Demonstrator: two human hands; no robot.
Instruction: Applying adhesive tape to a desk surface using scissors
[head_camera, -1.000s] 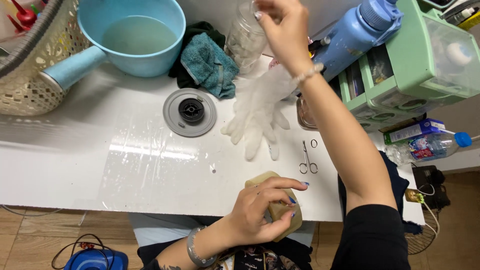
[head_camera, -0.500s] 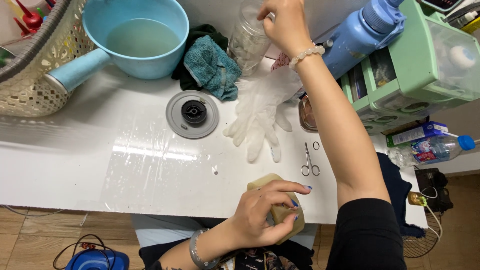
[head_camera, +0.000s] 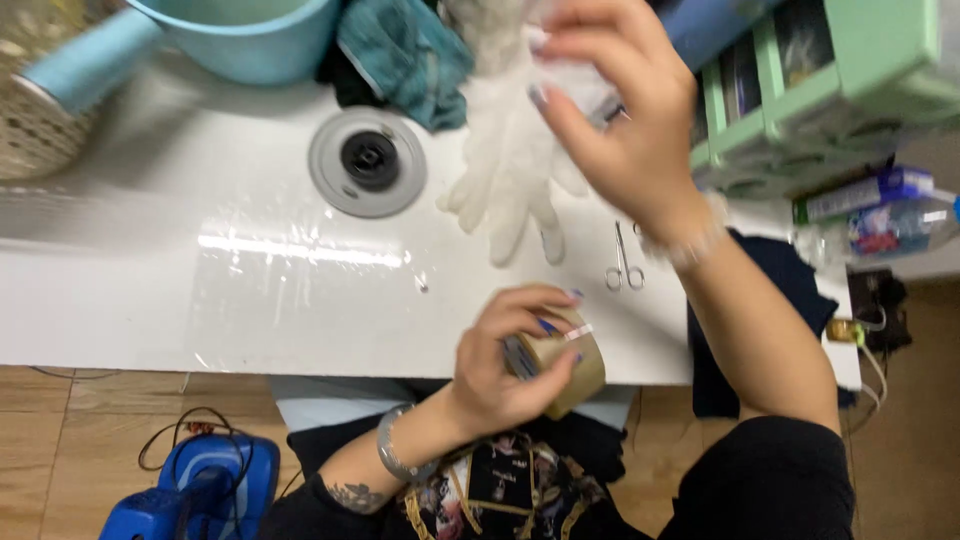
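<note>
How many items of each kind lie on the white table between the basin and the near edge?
White gloves: 1 pile, count unclear
Small scissors: 1
Round drain cover: 1
Teal cloth: 1
Total: 4 kinds

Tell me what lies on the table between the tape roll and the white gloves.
In the head view, only bare white table lies between the tape roll in the left hand and the white gloves; the scissors sit off right.

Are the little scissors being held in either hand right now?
No, the scissors lie on the white table, while the left hand holds a roll of tape.
</note>
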